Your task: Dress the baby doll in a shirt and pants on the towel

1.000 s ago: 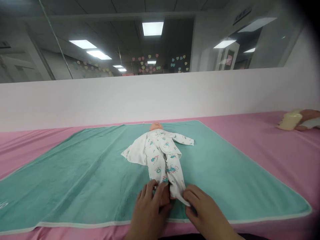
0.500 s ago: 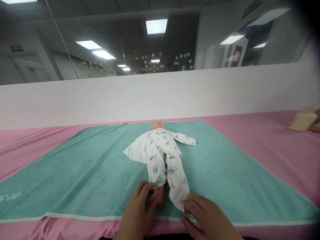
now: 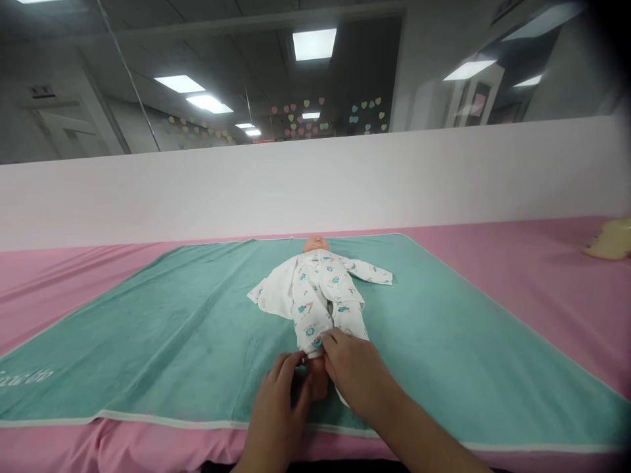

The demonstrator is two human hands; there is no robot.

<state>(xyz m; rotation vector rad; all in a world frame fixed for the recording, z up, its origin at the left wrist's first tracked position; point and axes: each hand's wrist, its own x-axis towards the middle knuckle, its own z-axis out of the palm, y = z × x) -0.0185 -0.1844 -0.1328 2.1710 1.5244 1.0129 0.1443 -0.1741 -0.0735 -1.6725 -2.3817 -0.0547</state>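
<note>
A baby doll lies on its back on a green blanket, its head away from me. It wears a white printed baby shirt and matching baby trousers. My left hand has its fingertips closed at the cuff of the left-side trouser leg. From the other side, my right hand pinches the same cuff and covers much of the right-side leg. Below the cuff shows the doll's bare foot. The shirt's right-side sleeve stretches out flat.
Pink cloth covers the table around the blanket. A white wall with a window or mirror above it stands behind. At the far right edge is a pale yellow object, partly cut off.
My right hand has moved left and away from me, from the right-side trouser cuff to the left-side one. My left hand stays at that cuff. The view has shifted slightly.
</note>
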